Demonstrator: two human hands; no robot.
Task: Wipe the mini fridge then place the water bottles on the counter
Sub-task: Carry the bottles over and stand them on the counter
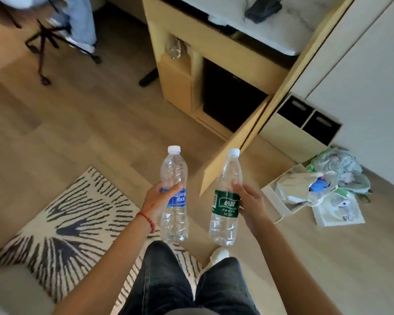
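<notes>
Head view shows two clear plastic water bottles with white caps held upright, side by side and a little apart, above the wooden floor in front of the person's legs. The clear blue-labelled water bottle (173, 196) sits in the left hand (156, 200), whose fingers wrap its middle at the label; a red string bracelet (147, 220) circles that wrist. The clear green-labelled water bottle (226, 198) is gripped by the right hand (248, 203), thumb on the front just above the label and fingers behind it.

Beyond the bottles stands a pale wooden cabinet (214, 48) with its wooden door (234, 146) swung open toward the person, revealing a dark compartment (230, 96) inside; whether that is the fridge cannot be told. On top lies the white marble-patterned table (282, 30), carrying a crumpled dark grey cloth (263, 7). A third clear bottle (173, 47) stands in an open niche at the cabinet's left side.

On the floor to the right lie crumpled plastic bags (328, 178) and a paper sheet (338, 209). A cream rug with black stripes (66, 212) spreads under the person's left side, and black stand legs (43, 46) rest at upper left.
</notes>
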